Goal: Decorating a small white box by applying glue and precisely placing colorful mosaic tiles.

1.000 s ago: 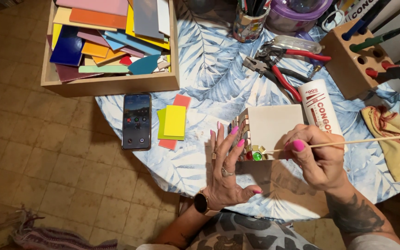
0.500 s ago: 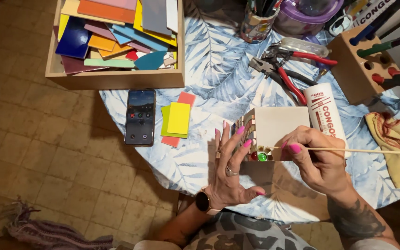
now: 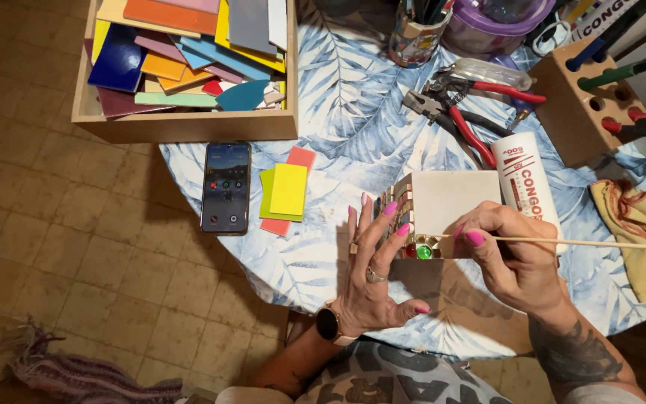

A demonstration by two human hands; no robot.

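Item: small pale wooden box (image 3: 443, 206) at table centre, my left hand (image 3: 371, 265) spread flat against its left side, fingers open. My right hand (image 3: 514, 258) pinches a thin wooden stick (image 3: 600, 242) touching coloured glass beads (image 3: 422, 250) along the box's near edge; I judge decoration partly done, top bare.

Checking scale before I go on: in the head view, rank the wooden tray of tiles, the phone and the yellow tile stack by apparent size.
1. wooden tray of tiles, cut off by the frame
2. phone
3. yellow tile stack
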